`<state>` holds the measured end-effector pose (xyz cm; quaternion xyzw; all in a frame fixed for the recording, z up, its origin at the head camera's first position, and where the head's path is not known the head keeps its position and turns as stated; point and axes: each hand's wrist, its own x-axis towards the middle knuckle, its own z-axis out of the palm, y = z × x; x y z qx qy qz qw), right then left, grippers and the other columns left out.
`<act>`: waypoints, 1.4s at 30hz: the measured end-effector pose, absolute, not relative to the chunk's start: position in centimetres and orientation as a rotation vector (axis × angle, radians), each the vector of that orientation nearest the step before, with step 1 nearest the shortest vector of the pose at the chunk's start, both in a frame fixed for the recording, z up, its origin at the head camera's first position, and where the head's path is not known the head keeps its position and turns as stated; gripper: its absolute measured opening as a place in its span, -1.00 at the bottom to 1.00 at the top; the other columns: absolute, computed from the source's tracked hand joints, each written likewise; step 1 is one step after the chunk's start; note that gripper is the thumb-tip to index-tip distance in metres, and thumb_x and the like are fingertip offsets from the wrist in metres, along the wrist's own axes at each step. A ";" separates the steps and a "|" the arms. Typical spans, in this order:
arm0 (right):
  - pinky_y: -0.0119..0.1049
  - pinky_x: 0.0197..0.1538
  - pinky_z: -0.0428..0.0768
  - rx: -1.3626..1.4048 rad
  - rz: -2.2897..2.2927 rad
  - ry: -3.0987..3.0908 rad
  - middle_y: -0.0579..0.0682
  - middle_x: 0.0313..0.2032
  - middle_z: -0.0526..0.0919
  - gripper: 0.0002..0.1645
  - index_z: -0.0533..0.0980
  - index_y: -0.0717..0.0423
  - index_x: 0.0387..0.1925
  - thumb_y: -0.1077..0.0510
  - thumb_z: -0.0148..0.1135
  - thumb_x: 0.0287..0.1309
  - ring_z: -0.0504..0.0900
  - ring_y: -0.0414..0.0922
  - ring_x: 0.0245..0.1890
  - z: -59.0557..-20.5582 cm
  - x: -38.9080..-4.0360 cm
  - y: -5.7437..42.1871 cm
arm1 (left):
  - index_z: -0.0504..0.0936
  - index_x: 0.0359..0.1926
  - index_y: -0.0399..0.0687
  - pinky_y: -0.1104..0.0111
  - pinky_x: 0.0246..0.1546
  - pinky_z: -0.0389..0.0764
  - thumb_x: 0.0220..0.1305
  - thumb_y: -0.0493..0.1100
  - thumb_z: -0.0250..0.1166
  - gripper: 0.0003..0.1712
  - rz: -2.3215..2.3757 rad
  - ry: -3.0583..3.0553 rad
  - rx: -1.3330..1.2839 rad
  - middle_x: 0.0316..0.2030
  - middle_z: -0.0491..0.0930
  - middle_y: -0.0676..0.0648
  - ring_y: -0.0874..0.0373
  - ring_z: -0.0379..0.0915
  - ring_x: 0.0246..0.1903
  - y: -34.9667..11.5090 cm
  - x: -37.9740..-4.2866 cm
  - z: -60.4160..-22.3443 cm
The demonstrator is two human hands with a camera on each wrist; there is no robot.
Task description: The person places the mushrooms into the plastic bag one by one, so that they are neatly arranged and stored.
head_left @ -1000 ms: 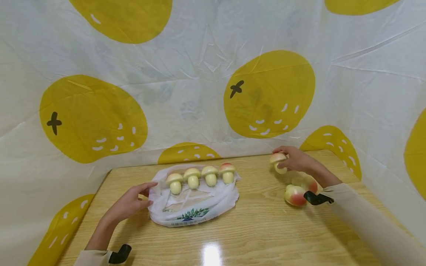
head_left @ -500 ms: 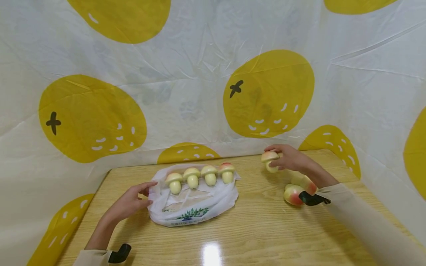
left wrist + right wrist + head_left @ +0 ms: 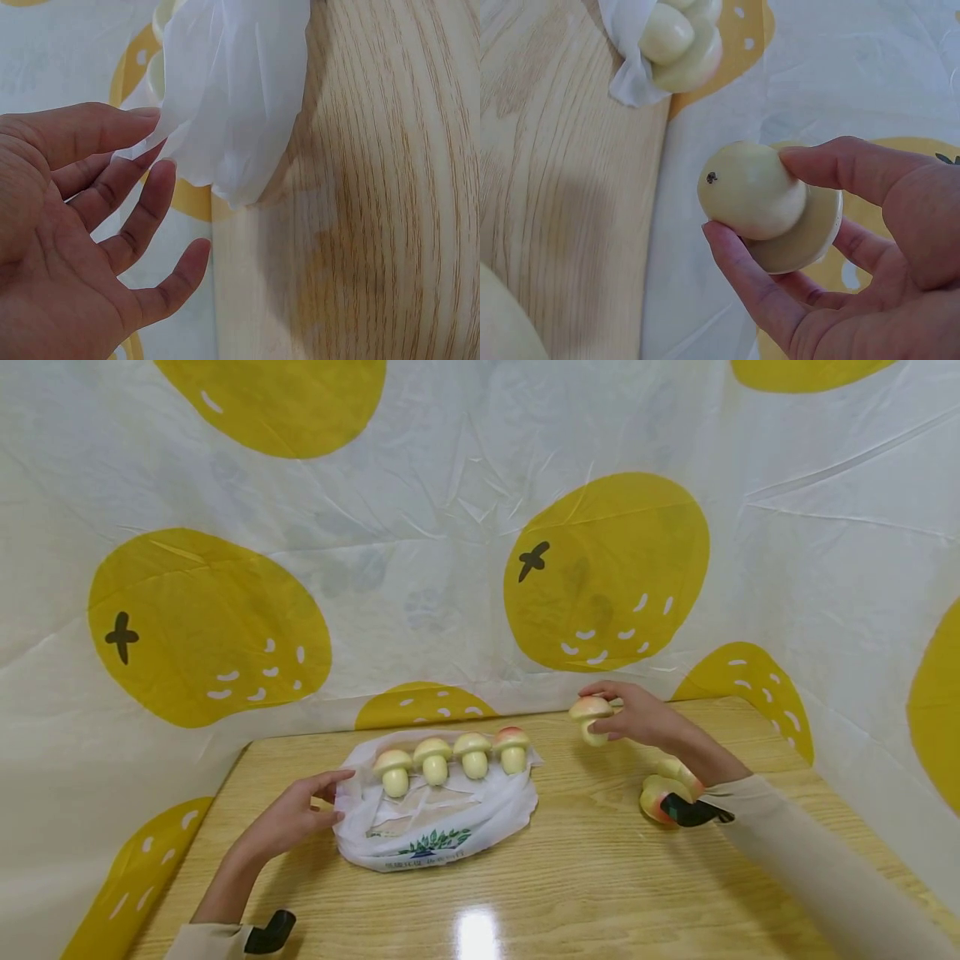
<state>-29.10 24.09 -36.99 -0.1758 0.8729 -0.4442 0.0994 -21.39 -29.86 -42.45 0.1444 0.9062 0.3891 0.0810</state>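
In the head view, my right hand point(image 3: 637, 714) holds a toy mushroom point(image 3: 590, 718) above the table's far side, its cap up. Thumb and fingers grip it around the stem in the right wrist view, where the pale stem end point(image 3: 742, 187) has a small dark mark. My left hand point(image 3: 288, 818) is at the left edge of a white plastic bag point(image 3: 480, 831). Up close, the thumb and index finger pinch the bag's thin edge point(image 3: 225, 97), while the other fingers stay loosely bent. Several similar mushrooms point(image 3: 434, 762) lie in a row at the bag's far part.
Rounded yellow-and-red pieces point(image 3: 658, 797) lie on the wooden table point(image 3: 600, 885) at the right, partly hidden by the right wrist's black strap point(image 3: 693, 811). A white sheet point(image 3: 420, 602) printed with big yellow fruit stands around the table's back and sides.
My right hand has carried the mushroom leftward, closer to the bag. The left hand, the bag and the row of mushrooms have stayed put.
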 end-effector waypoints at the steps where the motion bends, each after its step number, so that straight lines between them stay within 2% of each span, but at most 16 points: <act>1: 0.00 -0.01 0.68 -0.524 -1.320 2.578 0.35 0.27 0.33 -0.30 0.34 0.21 0.40 0.23 0.33 0.28 0.64 0.07 -0.02 -37.0 -29.1 24.0 | 0.40 0.42 -0.26 0.32 -0.17 0.58 0.28 -0.32 0.37 -0.30 1.164 2.709 0.430 -0.01 0.56 -0.17 -0.05 0.42 0.01 -29.9 -21.4 -42.4; 12: -0.03 -0.06 0.69 -0.587 -1.353 2.555 0.34 0.28 0.33 -0.30 0.38 0.18 0.38 0.24 0.37 0.25 0.63 0.06 -0.02 -36.7 -28.7 22.6 | 0.39 0.43 -0.25 0.33 -0.20 0.57 0.28 -0.31 0.37 -0.29 1.164 2.709 0.430 -0.01 0.57 -0.16 -0.04 0.42 0.01 -29.7 -21.3 -42.3; 24: 0.03 -0.09 0.68 -0.673 -1.360 2.536 0.31 0.23 0.39 -0.33 0.41 0.21 0.34 0.29 0.37 0.21 0.63 0.05 -0.10 -36.5 -28.5 21.0 | 0.39 0.42 -0.27 0.34 -0.21 0.57 0.28 -0.33 0.37 -0.29 1.157 2.721 0.453 -0.03 0.57 -0.16 -0.04 0.42 -0.01 -29.7 -21.2 -42.3; 34: -0.10 -0.13 0.68 -0.715 -1.370 2.512 0.32 0.25 0.41 -0.35 0.44 0.20 0.31 0.32 0.39 0.18 0.63 0.03 -0.13 -36.8 -28.5 19.7 | 0.39 0.42 -0.28 0.34 -0.21 0.57 0.28 -0.33 0.37 -0.29 1.166 2.717 0.455 -0.03 0.57 -0.16 -0.04 0.42 0.00 -29.7 -21.2 -42.4; 39: -0.07 -0.11 0.70 -0.713 -1.400 2.479 0.33 0.27 0.39 -0.33 0.44 0.21 0.32 0.32 0.39 0.17 0.66 0.01 -0.16 -37.0 -28.6 19.0 | 0.39 0.42 -0.28 0.34 -0.22 0.57 0.28 -0.33 0.37 -0.30 1.170 2.719 0.458 -0.02 0.57 -0.16 -0.05 0.42 0.00 -29.7 -21.2 -42.4; 42: 0.01 -0.08 0.69 -0.719 -1.415 2.452 0.35 0.28 0.36 -0.32 0.41 0.23 0.34 0.32 0.39 0.18 0.67 0.03 -0.17 -37.0 -28.6 18.5 | 0.39 0.42 -0.28 0.33 -0.22 0.57 0.28 -0.33 0.37 -0.29 1.167 2.719 0.462 -0.02 0.57 -0.16 -0.05 0.43 0.00 -29.7 -21.2 -42.4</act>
